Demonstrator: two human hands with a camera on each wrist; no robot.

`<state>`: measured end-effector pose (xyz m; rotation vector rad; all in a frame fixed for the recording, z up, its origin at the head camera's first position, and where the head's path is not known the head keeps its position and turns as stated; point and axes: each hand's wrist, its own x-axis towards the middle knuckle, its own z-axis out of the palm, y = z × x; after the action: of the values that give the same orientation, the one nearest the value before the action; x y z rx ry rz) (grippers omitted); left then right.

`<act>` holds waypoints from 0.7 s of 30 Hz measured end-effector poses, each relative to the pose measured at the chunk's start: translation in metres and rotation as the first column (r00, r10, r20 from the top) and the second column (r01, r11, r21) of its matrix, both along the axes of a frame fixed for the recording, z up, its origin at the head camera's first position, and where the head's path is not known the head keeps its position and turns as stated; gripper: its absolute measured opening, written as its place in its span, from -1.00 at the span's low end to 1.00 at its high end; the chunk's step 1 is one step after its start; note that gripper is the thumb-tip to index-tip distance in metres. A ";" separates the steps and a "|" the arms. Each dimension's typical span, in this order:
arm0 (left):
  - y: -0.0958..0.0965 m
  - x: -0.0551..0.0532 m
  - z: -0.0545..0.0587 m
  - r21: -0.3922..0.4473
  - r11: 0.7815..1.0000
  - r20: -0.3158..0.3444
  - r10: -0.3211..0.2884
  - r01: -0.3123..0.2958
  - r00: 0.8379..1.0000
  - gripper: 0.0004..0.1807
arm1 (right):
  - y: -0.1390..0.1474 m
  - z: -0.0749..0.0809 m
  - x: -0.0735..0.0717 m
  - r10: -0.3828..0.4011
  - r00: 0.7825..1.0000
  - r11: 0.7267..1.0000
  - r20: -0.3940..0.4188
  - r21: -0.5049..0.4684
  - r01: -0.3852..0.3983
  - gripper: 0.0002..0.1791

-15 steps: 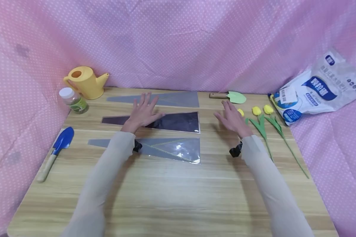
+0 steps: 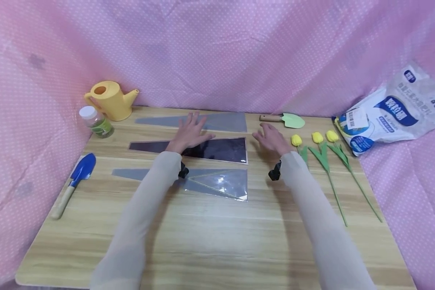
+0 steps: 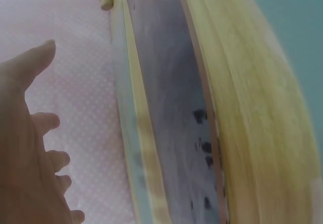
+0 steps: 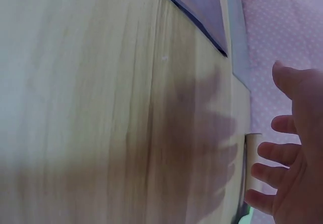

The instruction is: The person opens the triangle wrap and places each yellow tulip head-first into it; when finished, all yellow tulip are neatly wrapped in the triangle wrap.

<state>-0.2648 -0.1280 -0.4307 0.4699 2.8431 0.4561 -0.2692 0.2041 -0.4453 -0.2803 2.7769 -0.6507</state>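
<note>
My left hand is held over the dark tapered sheet, fingers spread and reaching across to the far grey tapered sheet. It holds nothing. In the left wrist view its fingers show apart from the sheets. My right hand hovers over the wood just right of the dark sheet, also with nothing in it. Its shadow falls on the table in the right wrist view, beside its loosely bent fingers. Nearer me lies a grey tapered sheet with thin yellow lines.
At left on the wooden table are a yellow watering can, a lidded jar and a blue trowel. A green trowel, three yellow tulips and a white printed bag are at right. Pink dotted cloth hangs behind.
Left hand has shifted right along the dark sheet; right hand has moved left, away from the tulips, uncovering the nearest bloom. The hands are closer together. The sheets lie as before.
</note>
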 end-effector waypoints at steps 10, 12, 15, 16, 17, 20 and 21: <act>0.020 -0.011 -0.013 -0.036 0.998 0.056 -0.043 0.045 0.997 -0.06 | -0.016 -0.013 -0.012 0.012 1.000 0.999 0.019 0.037 -0.012 -0.22; 0.024 -0.012 -0.015 -0.041 0.998 0.070 -0.049 0.052 0.996 -0.06 | -0.020 -0.014 -0.013 0.014 1.000 0.999 -0.003 0.047 -0.014 -0.24; 0.028 -0.014 -0.016 -0.048 0.997 0.088 -0.053 0.057 0.995 -0.05 | -0.025 -0.016 -0.016 0.006 0.999 0.997 -0.034 0.073 -0.004 -0.32; 0.029 -0.015 -0.017 -0.048 0.997 0.093 -0.053 0.058 0.994 -0.05 | -0.027 -0.017 -0.016 -0.003 0.999 0.997 -0.038 0.081 0.006 -0.34; 0.030 -0.015 -0.017 -0.049 0.997 0.100 -0.054 0.059 0.994 -0.05 | -0.028 -0.018 -0.017 -0.014 0.999 0.996 -0.040 0.090 0.018 -0.36; 0.035 -0.017 -0.019 -0.059 0.996 0.117 -0.057 0.065 0.991 -0.05 | -0.032 -0.020 -0.020 -0.045 0.998 0.992 -0.040 0.119 0.050 -0.39; 0.036 -0.017 -0.019 -0.063 0.996 0.123 -0.058 0.066 0.991 -0.05 | -0.033 -0.020 -0.020 -0.054 0.998 0.991 -0.040 0.122 0.059 -0.39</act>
<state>-0.2821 -0.0923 -0.4499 0.4988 2.7097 0.3640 -0.2894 0.1713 -0.4655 -0.1903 2.8546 -0.4897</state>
